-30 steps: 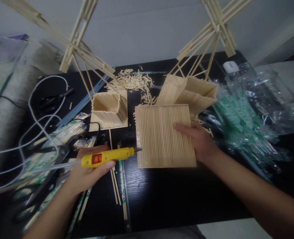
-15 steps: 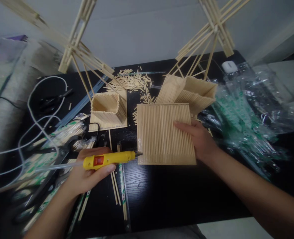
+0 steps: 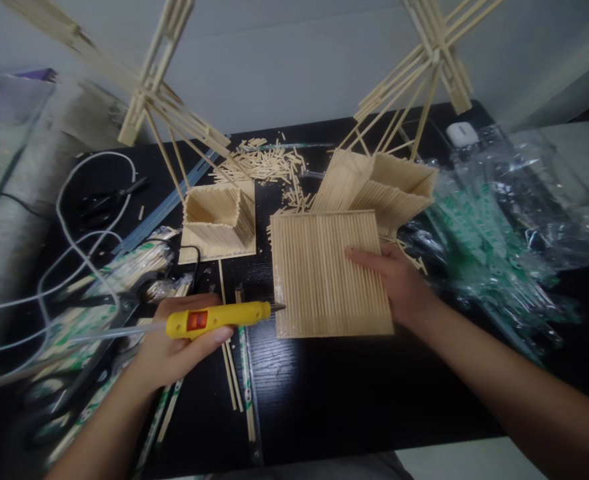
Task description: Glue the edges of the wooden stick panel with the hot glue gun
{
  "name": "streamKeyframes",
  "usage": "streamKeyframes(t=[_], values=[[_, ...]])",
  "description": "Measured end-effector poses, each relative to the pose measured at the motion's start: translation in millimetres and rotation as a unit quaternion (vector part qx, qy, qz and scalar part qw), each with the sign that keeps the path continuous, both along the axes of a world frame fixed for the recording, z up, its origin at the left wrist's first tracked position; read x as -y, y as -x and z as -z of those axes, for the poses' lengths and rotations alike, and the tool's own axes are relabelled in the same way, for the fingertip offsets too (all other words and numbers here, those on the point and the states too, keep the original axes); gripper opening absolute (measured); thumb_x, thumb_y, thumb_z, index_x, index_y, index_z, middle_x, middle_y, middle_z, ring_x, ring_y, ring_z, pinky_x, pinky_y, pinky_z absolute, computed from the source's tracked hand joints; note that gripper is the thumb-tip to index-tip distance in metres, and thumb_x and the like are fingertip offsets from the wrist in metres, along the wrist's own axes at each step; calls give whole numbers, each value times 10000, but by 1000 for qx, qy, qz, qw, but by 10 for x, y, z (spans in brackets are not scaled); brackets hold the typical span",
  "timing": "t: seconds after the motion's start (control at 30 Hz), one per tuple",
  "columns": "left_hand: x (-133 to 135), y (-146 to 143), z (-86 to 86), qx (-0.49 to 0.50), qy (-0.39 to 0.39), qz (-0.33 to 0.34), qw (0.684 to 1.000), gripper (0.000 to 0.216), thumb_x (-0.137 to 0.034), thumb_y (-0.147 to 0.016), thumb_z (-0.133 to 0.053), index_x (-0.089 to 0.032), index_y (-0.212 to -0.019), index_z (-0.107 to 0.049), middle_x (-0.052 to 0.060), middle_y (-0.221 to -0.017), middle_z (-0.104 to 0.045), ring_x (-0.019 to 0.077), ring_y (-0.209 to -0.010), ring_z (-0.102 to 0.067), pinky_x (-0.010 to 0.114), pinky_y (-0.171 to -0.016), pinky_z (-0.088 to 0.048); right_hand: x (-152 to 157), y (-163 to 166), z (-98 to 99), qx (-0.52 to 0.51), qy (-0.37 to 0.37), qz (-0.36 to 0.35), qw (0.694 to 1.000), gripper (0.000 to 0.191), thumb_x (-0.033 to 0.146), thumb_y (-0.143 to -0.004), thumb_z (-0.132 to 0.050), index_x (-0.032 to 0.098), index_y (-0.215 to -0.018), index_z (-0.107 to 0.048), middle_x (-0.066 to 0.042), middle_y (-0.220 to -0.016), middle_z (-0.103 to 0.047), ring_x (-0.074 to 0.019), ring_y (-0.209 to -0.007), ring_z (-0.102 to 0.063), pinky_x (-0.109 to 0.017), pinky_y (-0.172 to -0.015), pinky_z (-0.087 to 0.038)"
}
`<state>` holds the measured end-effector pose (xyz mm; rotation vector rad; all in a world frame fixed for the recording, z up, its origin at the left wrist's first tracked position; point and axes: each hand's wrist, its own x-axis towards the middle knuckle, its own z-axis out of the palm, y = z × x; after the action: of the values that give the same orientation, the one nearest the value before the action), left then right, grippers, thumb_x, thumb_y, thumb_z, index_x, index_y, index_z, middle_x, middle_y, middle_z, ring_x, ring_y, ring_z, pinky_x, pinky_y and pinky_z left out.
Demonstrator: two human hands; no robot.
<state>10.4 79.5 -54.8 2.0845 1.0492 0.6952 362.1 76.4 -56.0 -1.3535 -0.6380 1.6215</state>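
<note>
My left hand (image 3: 184, 353) is closed round a yellow hot glue gun (image 3: 224, 319), a glue stick trailing from its back end. Its dark nozzle points right, at the lower left edge of a square panel of wooden sticks (image 3: 329, 280). Whether the tip touches the panel I cannot tell. My right hand (image 3: 399, 280) grips the panel by its right edge, thumb side lying on the front face and the other fingers hidden behind. Glossy traces show along the panel's left edge. Behind the panel stands an angled stick box (image 3: 394, 187), partly covered by it.
A stick box on a square base (image 3: 214, 230) stands left, with stick frames rising behind. Cut stick pieces (image 3: 264, 163) lie at the back. Scissors (image 3: 89, 353), pliers (image 3: 107, 200), white cable (image 3: 57, 200) and bagged sticks crowd the left. Plastic wrappers (image 3: 494, 227) heap up right.
The panel has shifted slightly down and left and tilted a little in my right hand. The glue gun has stayed nearly where it was, by the panel's left edge.
</note>
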Motion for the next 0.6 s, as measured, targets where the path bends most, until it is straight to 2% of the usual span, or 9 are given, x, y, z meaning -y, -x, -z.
streamKeyframes(t=[0.1,0.3,0.47,0.6], values=[[1,15,10,2,-3,-11,1000,486,-497,-1067,-714,-269,-643,-653,9,-585,-623,188,-480,-587,336,-475,-435,10,1,9,-1,16,1,1000,365,526,-713,-1053,265,-869,-851,-72,-935,-872,-361,-940,-838,-512,-866,-670],[-16,16,-2,-17,14,-63,998,542,-606,-998,-738,-268,-592,-614,-3,-529,-577,185,-449,-533,337,-455,-405,25,11,30,-12,30,-9,999,366,529,-701,-1067,264,-830,-850,-67,-899,-864,-339,-891,-830,-475,-807,-660],[-36,32,-17,-5,-4,-51,999,498,-488,-1020,-757,-249,-600,-636,-15,-535,-568,161,-457,-521,312,-485,-399,28,18,18,-17,29,-27,999,377,519,-695,-1066,247,-828,-843,-67,-862,-857,-319,-820,-818,-445,-754,-638],[-25,56,10,11,1,-69,998,495,-510,-1022,-772,-251,-611,-675,-2,-533,-599,169,-449,-536,321,-470,-405,35,34,6,-32,31,-24,999,358,486,-685,-1070,245,-832,-850,-57,-855,-854,-300,-805,-808,-435,-766,-638]])
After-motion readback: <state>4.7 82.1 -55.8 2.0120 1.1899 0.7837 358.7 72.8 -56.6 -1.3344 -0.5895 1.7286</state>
